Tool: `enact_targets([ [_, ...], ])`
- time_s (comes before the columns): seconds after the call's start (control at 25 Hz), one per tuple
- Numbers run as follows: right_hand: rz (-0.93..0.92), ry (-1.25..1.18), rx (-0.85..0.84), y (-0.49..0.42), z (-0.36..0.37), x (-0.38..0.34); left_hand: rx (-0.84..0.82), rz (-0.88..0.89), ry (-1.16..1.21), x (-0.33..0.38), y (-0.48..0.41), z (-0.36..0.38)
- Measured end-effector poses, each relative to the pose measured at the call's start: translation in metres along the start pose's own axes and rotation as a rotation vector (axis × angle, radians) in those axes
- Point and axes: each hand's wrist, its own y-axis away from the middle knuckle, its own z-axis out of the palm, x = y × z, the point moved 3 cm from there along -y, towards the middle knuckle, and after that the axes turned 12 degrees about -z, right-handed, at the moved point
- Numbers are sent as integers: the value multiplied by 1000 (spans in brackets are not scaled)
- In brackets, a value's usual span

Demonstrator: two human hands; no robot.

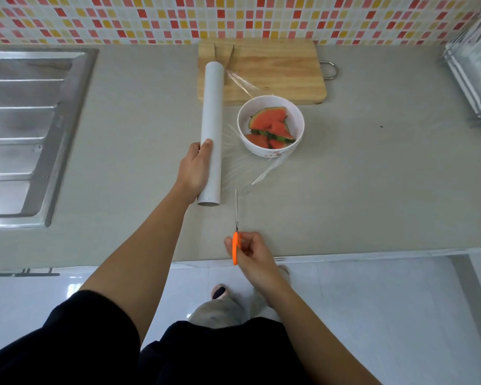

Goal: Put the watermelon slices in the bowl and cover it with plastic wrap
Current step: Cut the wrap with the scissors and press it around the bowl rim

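At the bowl's (261, 152) 9 o'clock, left hand (194, 169) grips the roll (213, 112), I guess keeping wrap (243, 165) taut for the scissors (236, 234) right hand (252, 252) holds at 6.

Wooden cutting board (278, 70) is lying flat at 12 o'clock on the grey surface (372, 176), back edge nearing the mosaic tile wall (233, 18); its metal loop handle (331, 70) is pointing to 3 o'clock. Steel sink drainboard (25, 129) is sitting at 9 o'clock. Wire rack (472, 79) is standing at 2 o'clock, contents unclear. Small dark speck (381, 126) is lying between board and rack. White tiled floor (372, 301) is showing at 6 o'clock.
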Motion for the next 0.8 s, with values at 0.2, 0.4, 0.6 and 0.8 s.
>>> enact_targets([
  [0.2, 108, 56, -56, 8, 5, 5, -15, -16, 9, 0, -1, 0],
  [0.4, 49, 19, -58, -24, 10, -10, -18, -19, 9, 0, -1, 0],
  [0.6, 17, -37, -83, -44, 12, -18, -31, -22, 9, 0, -2, -1],
  [0.8, -7, -58, -102, -48, 13, -15, -46, -30, 22, 1, -3, -2],
])
